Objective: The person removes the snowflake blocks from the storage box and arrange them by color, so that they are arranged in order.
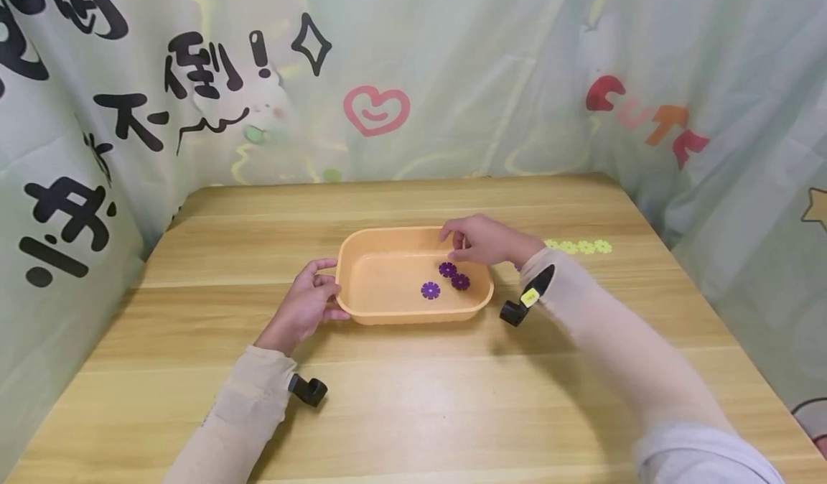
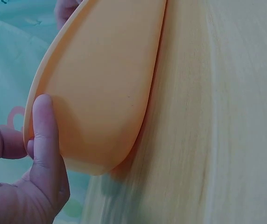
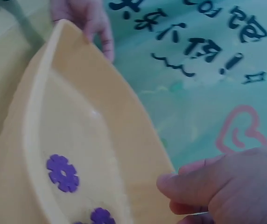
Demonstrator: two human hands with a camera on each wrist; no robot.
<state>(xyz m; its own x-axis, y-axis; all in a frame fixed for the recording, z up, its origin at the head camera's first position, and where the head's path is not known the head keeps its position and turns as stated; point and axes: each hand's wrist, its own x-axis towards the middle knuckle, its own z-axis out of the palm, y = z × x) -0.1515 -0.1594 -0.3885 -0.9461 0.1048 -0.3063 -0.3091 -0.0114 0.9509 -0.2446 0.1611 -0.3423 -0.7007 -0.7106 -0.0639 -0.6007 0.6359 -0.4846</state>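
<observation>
An orange plastic tray (image 1: 388, 243) lies near the middle of the table with three purple flower-shaped pieces (image 1: 430, 291) in its right half. My left hand (image 1: 305, 301) grips the tray's left end, its thumb along the outer wall in the left wrist view. At the tray's right back corner is my right hand (image 1: 486, 240), overlapping the rim, with fingers bent and a gap between index fingertip and thumb. No piece shows between those fingers. In the right wrist view, the right thumb (image 3: 173, 184) overlaps the rim.
A row of yellow flower-shaped pieces (image 1: 584, 247) lies on the wooden table (image 1: 413, 398) to the right, partly hidden by my right wrist. Part of another purple piece (image 1: 517, 267) peeks out beside that wrist. A printed curtain (image 1: 465, 75) hangs behind the table.
</observation>
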